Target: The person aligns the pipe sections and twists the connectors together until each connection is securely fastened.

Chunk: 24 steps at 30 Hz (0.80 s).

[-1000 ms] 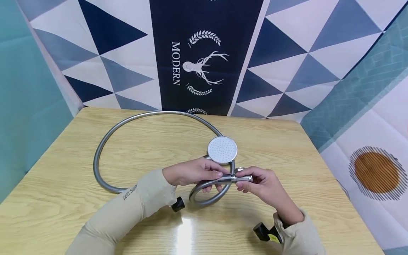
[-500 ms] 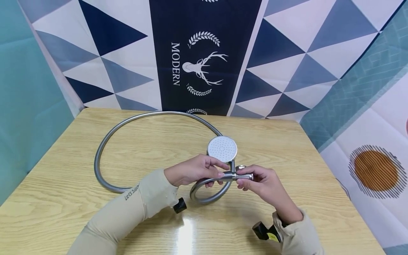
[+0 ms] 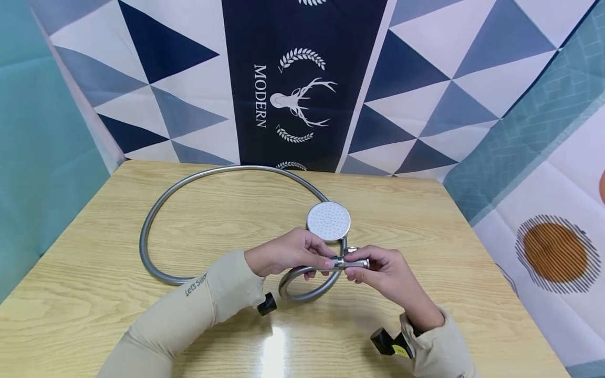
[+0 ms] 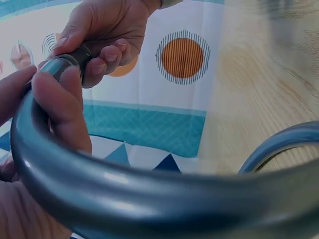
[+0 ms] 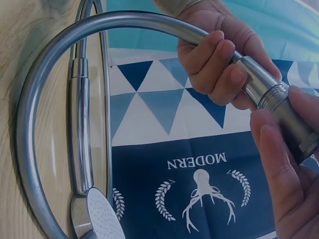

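My left hand [image 3: 293, 253] grips the metal end nut [image 5: 256, 79] of a grey flexible shower hose [image 3: 150, 226]. My right hand [image 3: 388, 269] pinches a metal cylindrical fitting [image 5: 293, 124] between thumb and fingers. Nut and fitting stand in line, end to end, with a short band of screw thread [image 5: 272, 98] showing where they meet. The hose makes a small loop below my left hand. Just beyond the hands lies the round shower head [image 3: 329, 221], its white nozzle face upward; its chrome handle [image 5: 80, 132] shows in the right wrist view.
The rest of the hose sweeps in a wide curve over the left of the wooden table [image 3: 227, 226]. A patterned cloth [image 3: 293, 100] hangs behind the table, with more cloth at both sides. Black camera mounts [image 3: 383, 341] stick out below the wrists.
My left index finger, stretched out half a second ago, has curled back toward the nut. The right hand and the fitting have shifted slightly left. Hose and shower head stay nearly in place.
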Each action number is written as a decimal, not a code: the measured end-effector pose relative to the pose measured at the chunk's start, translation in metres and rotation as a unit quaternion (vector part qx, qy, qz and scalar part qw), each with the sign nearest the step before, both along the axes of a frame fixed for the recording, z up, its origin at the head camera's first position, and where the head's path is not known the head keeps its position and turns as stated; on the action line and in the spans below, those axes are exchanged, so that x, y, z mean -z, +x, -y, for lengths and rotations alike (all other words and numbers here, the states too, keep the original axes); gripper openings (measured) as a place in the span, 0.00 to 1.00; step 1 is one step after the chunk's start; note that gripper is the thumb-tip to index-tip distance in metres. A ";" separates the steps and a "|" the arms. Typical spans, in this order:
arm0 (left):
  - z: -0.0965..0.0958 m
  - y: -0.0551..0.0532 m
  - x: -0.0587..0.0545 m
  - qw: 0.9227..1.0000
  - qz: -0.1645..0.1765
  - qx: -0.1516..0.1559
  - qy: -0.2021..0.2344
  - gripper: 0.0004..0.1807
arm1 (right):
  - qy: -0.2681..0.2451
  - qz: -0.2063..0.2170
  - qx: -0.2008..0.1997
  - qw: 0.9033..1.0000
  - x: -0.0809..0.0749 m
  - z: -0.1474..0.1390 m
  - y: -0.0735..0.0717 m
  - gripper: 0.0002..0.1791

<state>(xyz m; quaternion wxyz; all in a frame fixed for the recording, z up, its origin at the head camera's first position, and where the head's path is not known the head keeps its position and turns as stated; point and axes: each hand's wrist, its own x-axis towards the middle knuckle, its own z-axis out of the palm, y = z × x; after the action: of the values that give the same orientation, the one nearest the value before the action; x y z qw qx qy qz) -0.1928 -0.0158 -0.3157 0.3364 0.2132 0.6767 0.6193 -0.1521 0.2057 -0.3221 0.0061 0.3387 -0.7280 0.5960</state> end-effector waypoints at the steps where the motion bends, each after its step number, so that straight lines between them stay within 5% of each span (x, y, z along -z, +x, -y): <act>1: 0.000 0.000 0.000 1.000 0.001 -0.003 0.000 0.13 | 0.000 -0.002 0.001 1.000 0.000 0.000 0.000 0.08; 6: 0.003 -0.002 0.004 0.999 0.001 0.026 0.020 0.14 | -0.007 -0.006 0.000 1.000 0.000 -0.001 0.000 0.08; 13: 0.006 -0.004 0.006 0.993 0.060 0.102 0.028 0.17 | -0.002 -0.001 -0.016 1.000 0.001 0.000 -0.001 0.08; 21: 0.005 -0.001 0.000 0.998 0.021 0.057 0.008 0.12 | 0.019 -0.012 -0.004 1.000 -0.001 0.000 -0.001 0.07; 24: 0.006 -0.002 0.000 0.998 0.024 0.064 0.003 0.13 | 0.017 -0.011 -0.006 1.000 -0.001 0.001 0.000 0.07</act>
<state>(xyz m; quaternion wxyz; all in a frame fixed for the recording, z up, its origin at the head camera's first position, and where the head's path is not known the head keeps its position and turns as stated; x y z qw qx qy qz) -0.1945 -0.0217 -0.3157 0.3908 0.2428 0.6512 0.6035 -0.1523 0.2051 -0.3214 0.0049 0.3497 -0.7361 0.5795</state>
